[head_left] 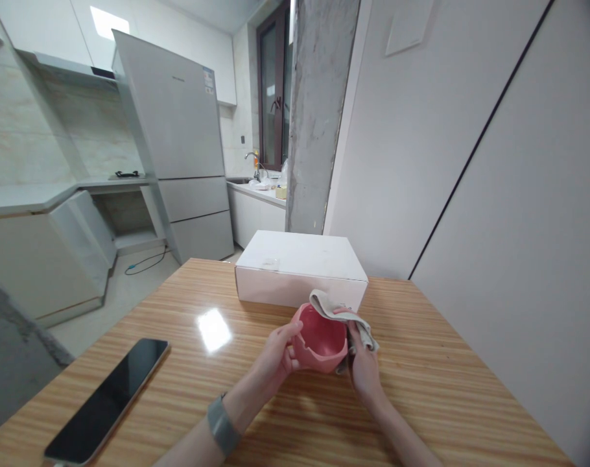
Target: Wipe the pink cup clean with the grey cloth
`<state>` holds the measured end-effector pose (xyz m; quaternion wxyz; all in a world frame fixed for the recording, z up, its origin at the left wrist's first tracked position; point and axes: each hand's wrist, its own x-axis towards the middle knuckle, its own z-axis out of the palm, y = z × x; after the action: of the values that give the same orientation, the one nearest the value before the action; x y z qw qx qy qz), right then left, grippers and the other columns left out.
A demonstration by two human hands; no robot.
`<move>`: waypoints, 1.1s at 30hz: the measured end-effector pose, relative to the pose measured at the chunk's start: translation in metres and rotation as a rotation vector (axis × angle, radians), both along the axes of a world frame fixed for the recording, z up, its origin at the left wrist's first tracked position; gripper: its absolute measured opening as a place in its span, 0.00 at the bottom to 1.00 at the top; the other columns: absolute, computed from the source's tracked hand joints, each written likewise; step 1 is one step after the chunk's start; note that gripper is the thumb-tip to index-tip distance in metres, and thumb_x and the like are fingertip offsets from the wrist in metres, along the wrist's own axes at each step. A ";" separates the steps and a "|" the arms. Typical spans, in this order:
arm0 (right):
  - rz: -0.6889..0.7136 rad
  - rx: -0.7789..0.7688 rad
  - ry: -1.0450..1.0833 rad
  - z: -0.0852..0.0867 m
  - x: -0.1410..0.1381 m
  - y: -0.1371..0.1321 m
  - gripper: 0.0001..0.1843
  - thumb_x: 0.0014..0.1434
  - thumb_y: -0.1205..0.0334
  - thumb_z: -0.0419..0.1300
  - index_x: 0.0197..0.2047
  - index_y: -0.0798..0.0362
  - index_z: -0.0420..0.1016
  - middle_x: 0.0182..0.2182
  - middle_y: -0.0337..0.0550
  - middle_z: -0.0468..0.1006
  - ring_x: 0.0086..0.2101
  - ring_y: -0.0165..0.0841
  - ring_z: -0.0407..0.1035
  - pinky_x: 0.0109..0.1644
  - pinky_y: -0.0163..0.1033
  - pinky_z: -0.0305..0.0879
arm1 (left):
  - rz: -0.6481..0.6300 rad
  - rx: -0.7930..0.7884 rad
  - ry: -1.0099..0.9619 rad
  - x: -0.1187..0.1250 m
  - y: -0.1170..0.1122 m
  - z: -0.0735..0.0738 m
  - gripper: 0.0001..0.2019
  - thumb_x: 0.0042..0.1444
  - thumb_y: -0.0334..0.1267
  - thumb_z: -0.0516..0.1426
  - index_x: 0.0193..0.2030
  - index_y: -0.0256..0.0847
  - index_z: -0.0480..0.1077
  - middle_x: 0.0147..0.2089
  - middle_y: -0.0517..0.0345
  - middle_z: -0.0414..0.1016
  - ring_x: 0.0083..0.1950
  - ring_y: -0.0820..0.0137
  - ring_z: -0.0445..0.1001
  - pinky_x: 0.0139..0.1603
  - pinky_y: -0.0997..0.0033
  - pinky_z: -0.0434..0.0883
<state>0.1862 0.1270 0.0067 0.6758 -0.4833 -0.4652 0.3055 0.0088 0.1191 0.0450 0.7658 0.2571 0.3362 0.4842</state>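
A pink bowl (319, 363) with an angular, faceted wall is tilted so its inside faces me. My left hand (280, 349) grips its left rim, thumb over the edge and fingers round the outer wall. In my right hand (363, 363) is a light grey cloth (341, 312), pressed against the bowl's right side. Part of the cloth drapes over the far rim, and a bit of it shows below my right fingers. The underside of the bowl is hidden.
A white box (302, 259) stands just behind the bowl on the wood-grain table (202, 383). A black-screened phone (110, 399) lies at the left. Beyond the table are a fridge (183, 130), a grey pillar (314, 117) and a pale wall (412, 143) at the right.
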 end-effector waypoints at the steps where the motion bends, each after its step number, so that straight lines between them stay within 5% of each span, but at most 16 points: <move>1: -0.010 -0.007 -0.016 0.000 0.000 -0.001 0.18 0.52 0.40 0.61 0.35 0.44 0.83 0.40 0.41 0.83 0.54 0.44 0.68 0.66 0.51 0.54 | 0.009 0.015 -0.037 0.002 -0.001 0.000 0.14 0.48 0.43 0.66 0.35 0.36 0.72 0.29 0.59 0.75 0.28 0.72 0.75 0.35 0.69 0.76; 6: -0.010 -0.025 0.028 0.007 -0.007 -0.004 0.19 0.52 0.41 0.62 0.37 0.45 0.82 0.43 0.42 0.82 0.54 0.44 0.68 0.66 0.49 0.53 | -0.026 0.078 -0.096 0.003 -0.003 0.002 0.12 0.50 0.40 0.64 0.39 0.38 0.73 0.35 0.56 0.78 0.38 0.67 0.78 0.43 0.66 0.76; 11: 0.023 -0.102 0.212 0.010 -0.012 -0.002 0.22 0.54 0.43 0.61 0.44 0.49 0.81 0.44 0.43 0.82 0.50 0.44 0.72 0.62 0.51 0.59 | -0.221 0.041 0.154 -0.007 0.001 0.005 0.24 0.55 0.56 0.58 0.48 0.38 0.74 0.39 0.51 0.81 0.32 0.67 0.78 0.30 0.72 0.75; 15: 0.056 -0.133 0.190 0.007 -0.012 -0.002 0.21 0.53 0.43 0.62 0.43 0.47 0.81 0.43 0.42 0.83 0.48 0.44 0.73 0.62 0.52 0.59 | -0.179 0.032 0.246 -0.009 0.005 0.004 0.25 0.53 0.55 0.60 0.47 0.35 0.76 0.40 0.47 0.81 0.32 0.66 0.78 0.28 0.72 0.75; 24: 0.051 -0.031 0.105 0.012 -0.013 -0.001 0.19 0.55 0.44 0.60 0.41 0.47 0.81 0.45 0.43 0.81 0.56 0.42 0.66 0.68 0.49 0.48 | -0.122 0.096 -0.059 0.000 -0.002 0.005 0.20 0.56 0.43 0.61 0.53 0.36 0.72 0.52 0.45 0.77 0.50 0.59 0.77 0.47 0.61 0.76; 29: 0.006 -0.079 0.144 0.012 -0.009 0.000 0.20 0.56 0.44 0.59 0.43 0.47 0.81 0.45 0.42 0.82 0.52 0.43 0.69 0.64 0.49 0.54 | -0.169 -0.018 0.080 -0.005 0.001 0.002 0.25 0.57 0.56 0.56 0.51 0.39 0.73 0.45 0.48 0.79 0.34 0.66 0.79 0.33 0.68 0.76; 33: -0.022 -0.107 0.086 0.014 -0.011 -0.006 0.18 0.54 0.44 0.60 0.39 0.47 0.82 0.38 0.42 0.83 0.47 0.44 0.72 0.60 0.48 0.59 | -0.137 0.017 0.139 -0.006 0.005 -0.002 0.24 0.53 0.54 0.60 0.50 0.40 0.74 0.41 0.51 0.81 0.34 0.67 0.79 0.33 0.69 0.76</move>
<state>0.1750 0.1206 0.0203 0.6717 -0.5101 -0.4135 0.3431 0.0029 0.1237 0.0426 0.7699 0.3189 0.3659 0.4144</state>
